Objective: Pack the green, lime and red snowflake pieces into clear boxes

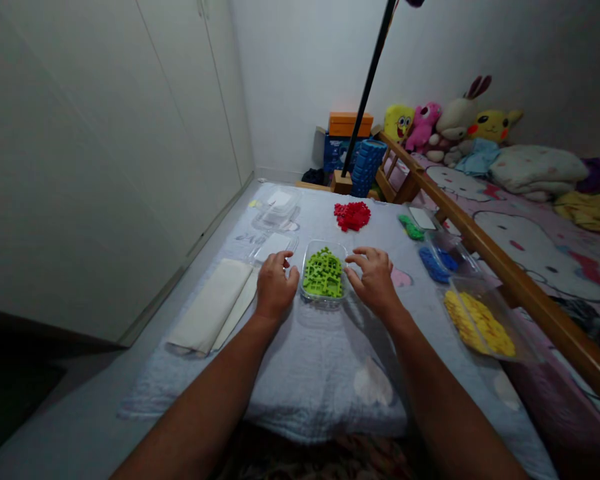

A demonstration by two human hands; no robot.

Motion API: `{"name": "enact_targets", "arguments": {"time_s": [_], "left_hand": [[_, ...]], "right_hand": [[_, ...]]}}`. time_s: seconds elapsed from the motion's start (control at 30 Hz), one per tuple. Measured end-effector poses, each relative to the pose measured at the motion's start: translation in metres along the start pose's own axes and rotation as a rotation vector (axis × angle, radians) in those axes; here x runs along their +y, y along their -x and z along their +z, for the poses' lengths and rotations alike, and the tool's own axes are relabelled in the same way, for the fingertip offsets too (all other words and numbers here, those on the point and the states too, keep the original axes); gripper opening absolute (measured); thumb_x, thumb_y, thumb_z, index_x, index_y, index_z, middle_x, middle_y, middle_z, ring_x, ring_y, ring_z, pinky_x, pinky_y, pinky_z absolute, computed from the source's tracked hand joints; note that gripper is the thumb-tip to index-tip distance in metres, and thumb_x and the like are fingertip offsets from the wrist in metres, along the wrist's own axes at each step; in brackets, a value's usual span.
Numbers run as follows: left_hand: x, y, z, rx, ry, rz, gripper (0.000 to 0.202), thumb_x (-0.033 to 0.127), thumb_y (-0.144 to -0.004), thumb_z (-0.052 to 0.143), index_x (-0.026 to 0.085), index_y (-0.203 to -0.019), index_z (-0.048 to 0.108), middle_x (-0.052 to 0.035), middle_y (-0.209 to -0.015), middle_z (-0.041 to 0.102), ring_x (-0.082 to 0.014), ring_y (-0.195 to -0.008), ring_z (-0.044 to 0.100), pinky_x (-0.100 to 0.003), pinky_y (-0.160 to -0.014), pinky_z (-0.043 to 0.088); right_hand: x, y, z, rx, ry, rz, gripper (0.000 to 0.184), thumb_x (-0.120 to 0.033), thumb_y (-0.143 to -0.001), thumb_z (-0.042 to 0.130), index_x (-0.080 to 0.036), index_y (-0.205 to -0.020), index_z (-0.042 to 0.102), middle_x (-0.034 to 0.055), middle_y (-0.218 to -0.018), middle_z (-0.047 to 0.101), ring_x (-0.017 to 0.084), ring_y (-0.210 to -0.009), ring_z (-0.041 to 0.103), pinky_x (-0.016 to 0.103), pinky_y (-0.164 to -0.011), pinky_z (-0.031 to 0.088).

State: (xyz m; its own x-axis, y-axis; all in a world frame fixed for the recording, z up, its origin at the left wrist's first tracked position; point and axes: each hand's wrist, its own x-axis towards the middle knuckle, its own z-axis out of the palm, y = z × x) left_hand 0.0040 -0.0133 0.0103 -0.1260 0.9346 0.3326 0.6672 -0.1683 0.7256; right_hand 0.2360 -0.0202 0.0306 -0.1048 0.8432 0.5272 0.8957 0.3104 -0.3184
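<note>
A clear plastic container (325, 303) full of light green building pieces (323, 273) stands on the cloth-covered table between my hands. Left of it is my left hand (277, 281), thumb and fingers apart with nothing in them. My right hand (371, 275) is at the container's right side, fingers curved and spread, holding nothing; whether its fingertips touch the rim I cannot tell. Behind the container lies a heap of red pieces (352, 216). A clear lid with a white label (276, 245) lies just beyond my left hand.
Clear containers of green (411, 227), blue (437, 263) and yellow pieces (479, 322) line the table's right side, beside a wooden bed rail (480, 233). A folded beige cloth (211, 305) lies at left. Stacked clear containers (279, 201) stand at the back left. A black pole (369, 87) rises behind the table.
</note>
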Motion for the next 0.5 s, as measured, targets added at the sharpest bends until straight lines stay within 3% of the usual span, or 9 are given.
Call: {"name": "enact_targets", "arguments": {"time_s": [0.13,0.3,0.5], "left_hand": [[-0.004,-0.002,-0.002,0.070,-0.347,0.002,0.037,0.024,-0.086,0.059,0.020,-0.120,0.072,-0.0146,-0.118,0.068,-0.0335,-0.117,0.058,-0.052,-0.107,0.040],[-0.010,-0.003,-0.002,0.030,-0.529,-0.007,0.036,0.029,-0.086,0.064,0.019,-0.119,0.074,-0.0185,-0.137,0.060,-0.0383,-0.134,0.047,-0.061,-0.120,0.024],[-0.018,-0.007,-0.002,0.023,-0.574,0.027,0.025,0.024,-0.085,0.062,0.021,-0.106,0.075,-0.0160,-0.126,0.066,-0.0379,-0.130,0.048,-0.066,-0.119,0.021]], "right_hand": [[0.016,0.004,0.000,0.091,-0.118,0.013,0.014,-0.025,-0.092,0.062,-0.023,-0.096,0.075,0.0109,-0.111,0.072,0.029,-0.111,0.060,0.047,-0.101,0.043],[0.019,0.008,0.009,0.156,-0.217,0.033,0.015,-0.026,-0.093,0.058,-0.023,-0.091,0.073,0.0079,-0.101,0.074,0.026,-0.103,0.064,0.043,-0.096,0.045],[0.017,0.013,0.018,0.121,-0.268,0.095,0.016,-0.025,-0.091,0.056,-0.023,-0.086,0.071,0.0069,-0.094,0.075,0.025,-0.097,0.065,0.041,-0.093,0.047]]}}
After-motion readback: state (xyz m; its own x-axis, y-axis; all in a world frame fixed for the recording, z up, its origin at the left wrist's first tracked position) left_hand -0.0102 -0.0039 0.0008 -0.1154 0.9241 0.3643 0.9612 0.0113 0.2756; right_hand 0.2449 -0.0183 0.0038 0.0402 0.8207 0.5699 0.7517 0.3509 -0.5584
